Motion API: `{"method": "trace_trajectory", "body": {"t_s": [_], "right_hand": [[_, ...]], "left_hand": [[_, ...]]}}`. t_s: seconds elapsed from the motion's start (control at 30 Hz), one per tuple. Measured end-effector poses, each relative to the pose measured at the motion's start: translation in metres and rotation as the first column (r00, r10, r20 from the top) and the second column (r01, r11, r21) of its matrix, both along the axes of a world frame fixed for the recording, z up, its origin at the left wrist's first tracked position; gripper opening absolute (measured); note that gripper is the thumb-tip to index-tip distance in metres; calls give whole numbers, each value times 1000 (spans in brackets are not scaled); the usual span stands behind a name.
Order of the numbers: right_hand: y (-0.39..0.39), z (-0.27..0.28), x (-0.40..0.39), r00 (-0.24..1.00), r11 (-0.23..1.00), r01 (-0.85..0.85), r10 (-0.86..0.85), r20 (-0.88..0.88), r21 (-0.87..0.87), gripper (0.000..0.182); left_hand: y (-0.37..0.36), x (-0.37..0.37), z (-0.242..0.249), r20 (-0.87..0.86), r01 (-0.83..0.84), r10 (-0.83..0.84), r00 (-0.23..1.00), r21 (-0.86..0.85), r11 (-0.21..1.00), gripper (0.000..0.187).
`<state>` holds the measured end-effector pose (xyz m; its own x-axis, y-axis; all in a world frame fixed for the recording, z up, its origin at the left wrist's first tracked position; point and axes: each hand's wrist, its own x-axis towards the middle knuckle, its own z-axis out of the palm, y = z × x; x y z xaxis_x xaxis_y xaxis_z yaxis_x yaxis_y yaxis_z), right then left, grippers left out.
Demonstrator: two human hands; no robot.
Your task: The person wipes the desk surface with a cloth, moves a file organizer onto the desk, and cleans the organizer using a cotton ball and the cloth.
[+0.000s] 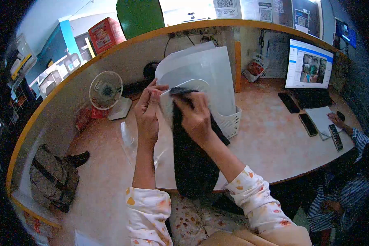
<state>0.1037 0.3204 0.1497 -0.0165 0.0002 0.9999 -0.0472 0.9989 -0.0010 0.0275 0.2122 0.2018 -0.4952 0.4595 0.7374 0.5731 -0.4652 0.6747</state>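
Observation:
My left hand point(149, 110) pinches the edge of a white, rounded, flat piece point(200, 83), whose kind I cannot make out. A black cloth point(194, 164) is bunched in my right hand point(196, 117), pressed against the white piece. The cloth's lower part hangs down past the desk's front edge. My right fingers are a little blurred and closed around the cloth. Just behind both hands, large translucent plastic sheets point(219, 78) stand upright in a white slotted basket point(230, 123). The cloth and my hands hide part of the white piece.
A small white fan point(105, 91) stands at the left, and a patterned bag point(53, 176) lies nearer. Clear plastic point(129, 141) lies beside my left forearm. At the right are a lit laptop point(309, 67), phones point(308, 124), a remote point(335, 137) and another person's hand point(336, 119).

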Motion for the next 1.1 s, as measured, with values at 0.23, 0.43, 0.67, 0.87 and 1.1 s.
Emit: {"method": "trace_trajectory", "body": {"t_s": [0.23,0.43,0.67,0.87,1.1], "right_hand": [[-20,3,-5,999,999,-37,38,16,-23,29],[12,6,6,999,988,35,-40,-31,-147,25],[-20,5,2,997,997,-73,73,-12,-21,28],[11,7,0,994,966,28,-55,-99,-257,29],[-3,-10,-2,996,997,-75,76,-47,18,23]], "left_hand": [[7,-5,-1,22,52,-53,998,29,998,26],[4,-1,-2,-61,-13,15,998,35,999,26],[4,0,0,3,-23,23,1000,-11,1000,24],[9,-1,-2,-124,-52,57,991,37,998,24],[5,-2,-1,-161,-49,51,986,18,999,25]]}}
